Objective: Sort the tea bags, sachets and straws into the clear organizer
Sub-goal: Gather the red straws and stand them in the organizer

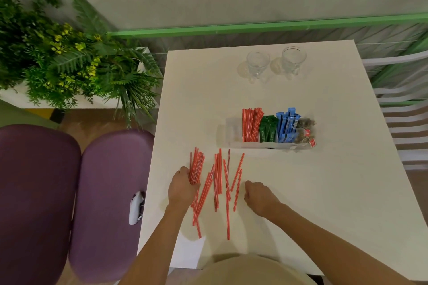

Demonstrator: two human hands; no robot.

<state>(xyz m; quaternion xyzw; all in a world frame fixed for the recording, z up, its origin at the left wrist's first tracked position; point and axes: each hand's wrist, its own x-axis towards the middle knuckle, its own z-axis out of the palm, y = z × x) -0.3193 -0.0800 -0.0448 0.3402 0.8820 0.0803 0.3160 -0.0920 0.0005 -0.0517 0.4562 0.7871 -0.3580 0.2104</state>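
Head view: you're on the straws, the last lot left to sort. Your left hand (183,186) grips a bundle of red straws (196,166) near the table's (324,192) left edge. Your right hand (258,194) sits knuckles-up with fingers curled, just right of the loose straws (217,183); can't tell if it's pinching one, as the tips are hidden.

The clear organizer (254,145) sits just beyond, holding upright straws (251,125), green sachets (268,131), blue sachets (288,126) and tea bags (305,132), in that order left to right.

Next, I'd say: rake the loose ones into the bundle, square the ends, then stand the lot in w/ the other straws.

Nothing blocks the path. Two glasses (257,65) stand well behind the organizer. The strays lie fanned and crossed, some near the edge, so they may roll off. A plant (69,60) and purple seats (104,192) are off to the left.
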